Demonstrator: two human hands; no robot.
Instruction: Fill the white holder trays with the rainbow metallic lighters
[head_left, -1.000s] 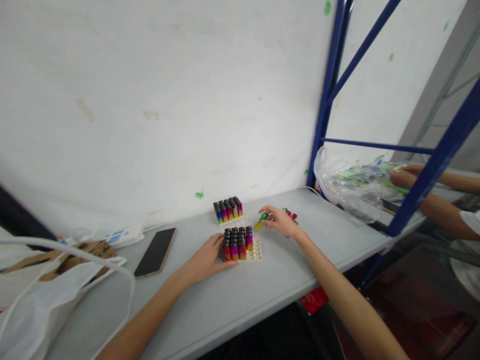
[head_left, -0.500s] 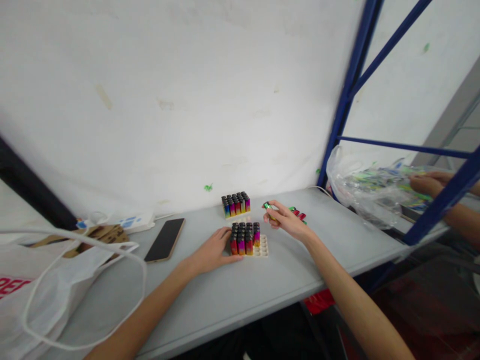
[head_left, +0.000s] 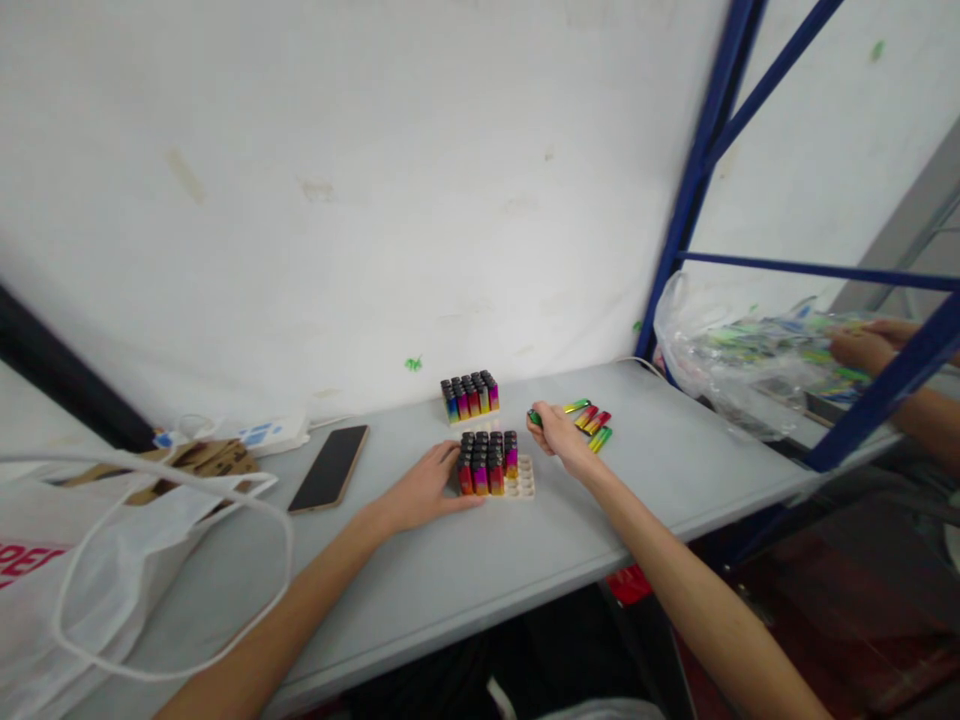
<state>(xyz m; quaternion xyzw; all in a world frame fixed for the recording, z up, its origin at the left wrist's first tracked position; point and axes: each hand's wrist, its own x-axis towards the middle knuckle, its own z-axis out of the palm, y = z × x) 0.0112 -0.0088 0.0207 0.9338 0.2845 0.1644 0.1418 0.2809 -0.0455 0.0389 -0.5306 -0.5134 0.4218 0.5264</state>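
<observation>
My left hand point(head_left: 421, 490) is closed around the left end of a pale tray point(head_left: 526, 490), thumb along the front and fingers at the back. Rows of upright lighters point(head_left: 482, 470) with black tops and red, purple and yellow bodies fill its left part; holes show on its right side. My right hand point(head_left: 561, 436), to the right of the tray and above the table, grips a green lighter point(head_left: 534, 417), mostly hidden by the fingers. Just beyond that hand lie several loose lighters point(head_left: 594, 420), red, yellow and green.
A second block of upright lighters point(head_left: 470, 396) stands behind, near the wall. At left are a phone point(head_left: 330, 470), a white power strip point(head_left: 274, 434) and a white bag point(head_left: 90, 590) with a cable. A plastic bag point(head_left: 727, 365), another person's hands point(head_left: 870, 345) and a blue rack post point(head_left: 694, 190) are at right.
My right hand has turned the green lighter, which is now more hidden in the fingers. More of the loose lighters show. My left hand stays at the tray; the view has shifted slightly.
</observation>
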